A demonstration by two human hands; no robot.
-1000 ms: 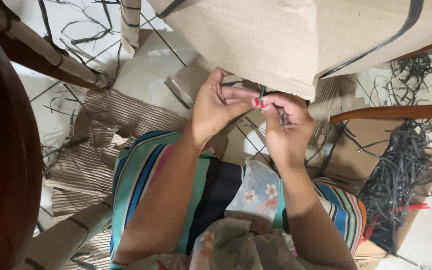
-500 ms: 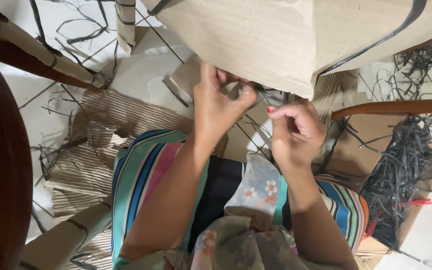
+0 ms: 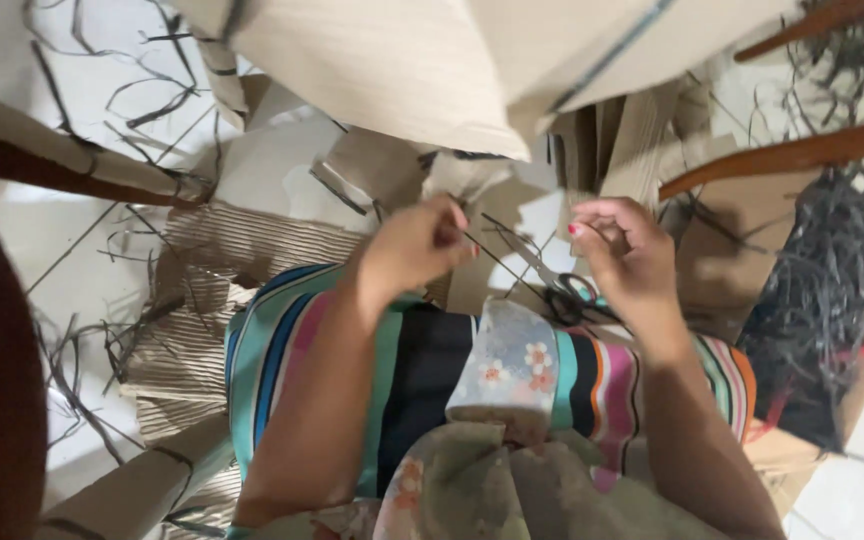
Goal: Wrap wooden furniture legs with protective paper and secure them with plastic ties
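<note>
Left hand (image 3: pixel 412 250) pinched tight on one end of a thin dark strip (image 3: pixel 497 262), which runs out toward four o'clock. Right hand (image 3: pixel 624 255), fingers curled together, sits at three o'clock from the left; whether it grips the strip, I cannot tell. Scissors (image 3: pixel 564 292) lie on the lap, nearest the right hand.

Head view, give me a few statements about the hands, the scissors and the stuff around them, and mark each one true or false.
1. The scissors lie on the lap beside the right hand. True.
2. The left hand holds the scissors. False: it pinches a thin dark strip.
3. A pile of dark strips lies to the right. True.
4. The lap cloth is plain white. False: it is striped in many colours.
5. Ribbed cardboard lies on the floor to the left. True.
</note>
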